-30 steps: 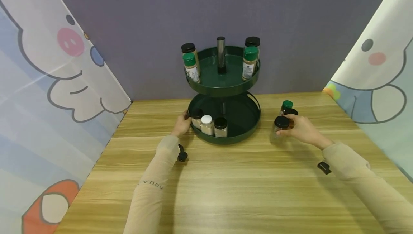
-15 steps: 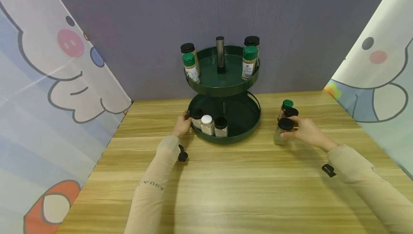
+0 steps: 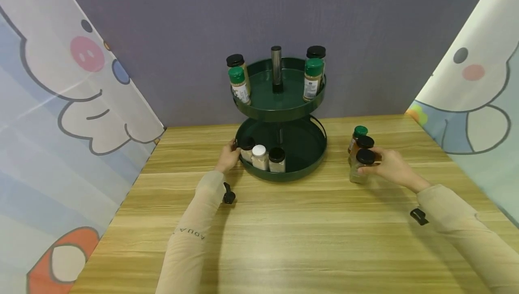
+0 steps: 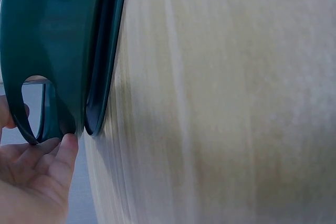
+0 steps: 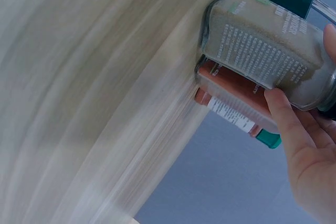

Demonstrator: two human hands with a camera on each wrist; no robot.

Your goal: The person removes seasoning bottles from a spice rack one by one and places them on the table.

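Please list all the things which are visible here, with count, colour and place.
Table: one, pale wood, foreground
Lower tray: one, green, on table
Upper tray: one, green, above lower tray
Post: one, silvery, mid upper tray
Upper jars: four, two green lids, two black, upper tray
Lower jars: three, two black lids, one white, lower tray
Held jar: one, black lid, right of trays
Reddish jar: one, black lid, behind held jar
Green-lidded jar: one, white label, behind those
Wall: one, grey, at back
Cartoon panels: two, pale, left and right
Sleeves: two, beige, both arms
Wrist pieces: two, black, beside sleeves
Left grip: one, bare, holding lower tray's handle
Right grip: one, bare, around held jar
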